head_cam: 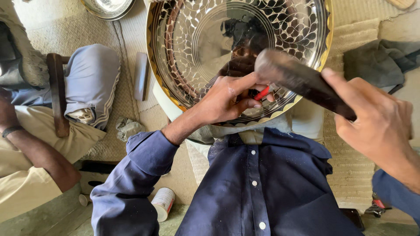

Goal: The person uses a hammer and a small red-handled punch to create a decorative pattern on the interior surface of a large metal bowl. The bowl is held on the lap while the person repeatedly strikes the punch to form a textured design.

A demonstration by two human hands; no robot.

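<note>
A large shiny metal tray [197,43] with a cut leaf pattern and a gold-coloured scalloped rim lies tilted in front of the person's chest; its top edge is cut off by the frame. The left hand [227,98] rests on the tray's lower part, fingers pinched shut around a small tool with a red shaft [261,93]; its tip is hidden under the fingers, so what it touches cannot be made out. The right hand [378,126] is closed on the dark handle of a hammer [297,78], whose blurred head hangs just over the left hand. Below is the person's dark blue buttoned shirt [267,183]. On the left another person's arm [35,153] and bent knee [92,83] show, partly cut off. A small can [163,202] lies on the floor mat, and a second tray's rim [107,8] peeks in at the top.
</note>
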